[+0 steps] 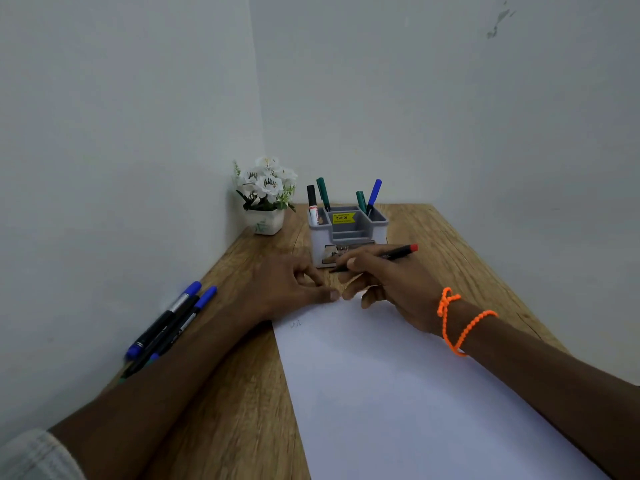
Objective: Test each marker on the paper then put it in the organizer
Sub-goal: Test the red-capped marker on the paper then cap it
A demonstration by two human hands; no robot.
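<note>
My right hand [388, 282] grips a black marker with a red end [398, 252], held near the far edge of the white paper [398, 393] with its tip pointing left. My left hand [287, 285] rests on the paper's far left corner, fingers curled loosely; whether it holds anything is hidden. Just beyond both hands stands the grey organizer [349, 230], holding a black-capped marker, two green markers and a blue one. Several blue and black markers [173, 320] lie by the left wall. A faint scribble [296, 323] marks the paper near my left wrist.
A small white pot of white flowers [265, 199] stands in the corner, left of the organizer. The wooden table [242, 393] is bounded by walls on the left and at the back. An orange beaded cord [460, 323] circles my right wrist.
</note>
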